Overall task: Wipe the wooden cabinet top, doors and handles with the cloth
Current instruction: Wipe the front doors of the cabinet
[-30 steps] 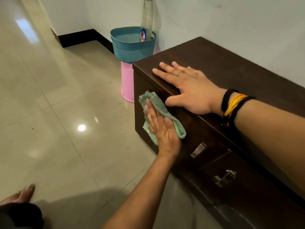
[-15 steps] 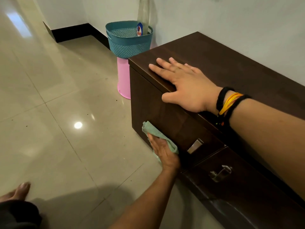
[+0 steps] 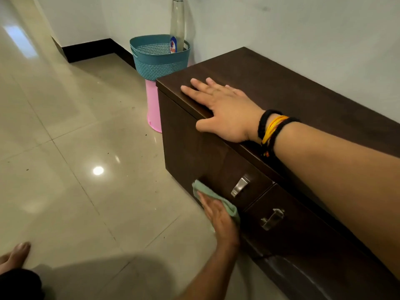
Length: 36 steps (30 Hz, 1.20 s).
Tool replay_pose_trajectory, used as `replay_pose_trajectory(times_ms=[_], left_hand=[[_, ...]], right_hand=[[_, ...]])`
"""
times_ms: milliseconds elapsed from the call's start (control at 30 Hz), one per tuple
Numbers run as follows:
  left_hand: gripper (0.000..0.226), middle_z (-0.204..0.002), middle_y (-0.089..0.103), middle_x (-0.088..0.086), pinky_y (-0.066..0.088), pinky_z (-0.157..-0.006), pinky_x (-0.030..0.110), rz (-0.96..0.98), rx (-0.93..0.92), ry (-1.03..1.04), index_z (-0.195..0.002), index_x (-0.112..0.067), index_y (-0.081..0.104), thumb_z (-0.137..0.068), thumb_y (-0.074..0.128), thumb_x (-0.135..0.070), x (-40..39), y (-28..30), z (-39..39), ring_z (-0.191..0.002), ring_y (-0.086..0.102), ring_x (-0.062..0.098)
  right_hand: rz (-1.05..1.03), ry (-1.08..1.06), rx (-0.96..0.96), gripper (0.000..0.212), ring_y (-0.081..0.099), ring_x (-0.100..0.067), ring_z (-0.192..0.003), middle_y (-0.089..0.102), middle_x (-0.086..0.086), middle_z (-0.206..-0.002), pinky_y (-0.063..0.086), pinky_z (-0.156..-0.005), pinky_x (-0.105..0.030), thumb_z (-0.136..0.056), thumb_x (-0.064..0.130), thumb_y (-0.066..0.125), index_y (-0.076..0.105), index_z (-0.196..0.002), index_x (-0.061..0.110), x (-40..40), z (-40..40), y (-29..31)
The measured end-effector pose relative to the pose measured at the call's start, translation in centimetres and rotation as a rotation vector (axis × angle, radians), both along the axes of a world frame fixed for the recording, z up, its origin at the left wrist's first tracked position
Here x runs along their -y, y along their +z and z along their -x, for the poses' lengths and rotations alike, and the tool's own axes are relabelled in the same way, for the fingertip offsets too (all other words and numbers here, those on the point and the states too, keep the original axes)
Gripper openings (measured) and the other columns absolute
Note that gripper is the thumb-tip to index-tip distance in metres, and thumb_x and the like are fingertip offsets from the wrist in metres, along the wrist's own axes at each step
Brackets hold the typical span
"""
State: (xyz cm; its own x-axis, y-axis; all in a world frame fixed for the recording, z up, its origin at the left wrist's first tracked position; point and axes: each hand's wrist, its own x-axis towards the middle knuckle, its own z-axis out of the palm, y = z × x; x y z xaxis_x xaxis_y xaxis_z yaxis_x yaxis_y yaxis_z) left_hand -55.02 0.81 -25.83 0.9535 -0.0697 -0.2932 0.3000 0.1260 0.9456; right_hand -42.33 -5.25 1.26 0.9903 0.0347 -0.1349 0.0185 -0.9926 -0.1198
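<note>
Glossy tiled floor [image 3: 75, 148], pale wall, low dark wooden cabinet [image 3: 303, 87] along the right. Left hand [image 3: 218, 215] presses the green cloth [image 3: 216, 199] flat against the low near part of the far door [image 3: 194, 152], fingers extended over the cloth, not clenched, palm pinning it to the wood. Right hand [image 3: 223, 111] lies open and flat on the cabinet top edge, grasping nothing, bracing. Far handle [image 3: 240, 187] sits just right of the cloth, near handle [image 3: 271, 218] on the next door. Teal basket [image 3: 155, 59] holding a bottle [image 3: 177, 24] stands on a pink stool [image 3: 153, 107] just beyond the cabinet's far end. Risks, judged: cloth only pinned by palm so it could slip to the floor on a fast stroke; knuckles could catch the metal handle; handles may get skipped
</note>
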Motion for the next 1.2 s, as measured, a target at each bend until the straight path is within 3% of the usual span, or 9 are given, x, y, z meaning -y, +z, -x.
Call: replay_pose_trajectory(times_ms=[100, 233, 367, 500, 600, 733, 933, 1033, 1200], left_hand=[[0.057, -0.163, 0.012, -0.014, 0.008, -0.122, 0.027, 0.039, -0.181, 0.015, -0.159, -0.028, 0.008, -0.107, 0.022, -0.046, 1.0, -3.4, 1.4, -0.148, 0.011, 0.004], [0.101, -0.163, 0.03, -0.009, 0.024, -0.12, 0.053, 0.058, -0.429, 0.083, -0.15, -0.048, 0.029, -0.064, 0.023, -0.101, 1.0, -12.4, -8.6, -0.147, 0.031, 0.023], [0.079, -0.168, 0.0, -0.015, 0.005, -0.126, 0.047, 0.075, -0.167, 0.071, -0.157, -0.04, 0.001, -0.087, 0.011, -0.075, 0.3, -2.1, -4.9, -0.154, 0.003, 0.01], [0.106, -0.164, 0.005, -0.016, 0.005, -0.125, 0.04, 0.036, -0.228, -0.071, -0.158, -0.033, 0.002, -0.072, 0.01, -0.094, 1.0, 0.2, 5.2, -0.151, 0.009, 0.009], [0.065, -0.167, 0.013, 0.002, 0.01, -0.123, 0.037, 0.006, -0.249, -0.005, -0.16, -0.02, 0.012, -0.105, 0.023, -0.052, 1.2, -0.2, 3.1, -0.152, 0.015, 0.023], [0.056, -0.168, 0.008, 0.01, 0.007, -0.122, 0.03, -0.027, -0.067, 0.128, -0.159, -0.011, 0.01, -0.109, 0.022, -0.033, 1.2, 0.3, -1.5, -0.155, 0.009, 0.024], [0.057, -0.168, 0.0, 0.007, 0.006, -0.121, 0.032, -0.066, -0.069, -0.122, -0.159, -0.015, 0.003, -0.109, 0.026, -0.029, 2.3, 3.4, 9.9, -0.154, 0.007, 0.026], [0.07, -0.168, -0.012, 0.004, 0.0, -0.124, 0.031, -0.093, 0.119, -0.242, -0.159, -0.018, -0.002, -0.102, 0.023, -0.051, 1.9, 3.9, 12.3, -0.154, -0.005, 0.015], [0.064, -0.164, -0.02, -0.007, -0.003, -0.121, 0.025, -0.135, 0.344, -0.342, -0.151, -0.052, -0.01, -0.095, 0.016, -0.068, 2.0, 4.3, 16.1, -0.15, -0.015, 0.004]], right_hand=[[-0.01, 0.003, 0.016, 0.078, 0.0, -0.016, -0.155, 0.001, 0.011, -0.168, 0.004, -0.124, -0.045, -0.091, 0.05, 0.048, 0.006, -0.157, 0.046, 0.0, 0.1, -0.1], [-0.024, -0.005, 0.029, 0.075, 0.001, -0.015, -0.155, 0.003, 0.011, -0.168, 0.005, -0.124, -0.043, -0.094, 0.051, 0.048, 0.009, -0.157, 0.045, 0.5, 0.9, -0.4], [-0.037, -0.008, 0.042, 0.073, 0.002, -0.014, -0.155, 0.005, 0.011, -0.168, 0.006, -0.124, -0.043, -0.094, 0.052, 0.047, 0.01, -0.157, 0.045, 0.4, 1.2, -0.2], [-0.061, -0.015, 0.074, 0.067, 0.006, -0.014, -0.154, 0.009, 0.011, -0.168, 0.009, -0.124, -0.041, -0.097, 0.052, 0.044, 0.014, -0.157, 0.043, 0.3, 2.6, -0.2], [-0.068, -0.024, 0.094, 0.065, 0.007, -0.013, -0.154, 0.011, 0.01, -0.168, 0.01, -0.124, -0.038, -0.098, 0.05, 0.043, 0.016, -0.157, 0.041, 0.9, 6.0, -0.3], [-0.047, -0.039, 0.07, 0.065, 0.007, -0.012, -0.154, 0.011, 0.01, -0.168, 0.009, -0.124, -0.036, -0.099, 0.051, 0.042, 0.017, -0.158, 0.039, 2.5, 12.2, -0.1], [-0.062, -0.087, 0.062, 0.062, 0.007, -0.009, -0.154, 0.012, 0.012, -0.167, 0.008, -0.123, -0.034, -0.101, 0.054, 0.039, 0.018, -0.158, 0.039, 4.0, 19.2, 0.0], [-0.064, -0.132, 0.045, 0.063, 0.005, -0.004, -0.153, 0.01, 0.017, -0.167, 0.009, -0.125, -0.038, -0.1, 0.062, 0.032, 0.017, -0.157, 0.042, 5.4, 23.6, 0.1], [-0.077, -0.198, 0.018, 0.064, 0.001, 0.0, -0.152, 0.008, 0.021, -0.166, 0.007, -0.125, -0.039, -0.096, 0.068, 0.017, 0.015, -0.156, 0.046, 7.1, 27.2, 0.2]])
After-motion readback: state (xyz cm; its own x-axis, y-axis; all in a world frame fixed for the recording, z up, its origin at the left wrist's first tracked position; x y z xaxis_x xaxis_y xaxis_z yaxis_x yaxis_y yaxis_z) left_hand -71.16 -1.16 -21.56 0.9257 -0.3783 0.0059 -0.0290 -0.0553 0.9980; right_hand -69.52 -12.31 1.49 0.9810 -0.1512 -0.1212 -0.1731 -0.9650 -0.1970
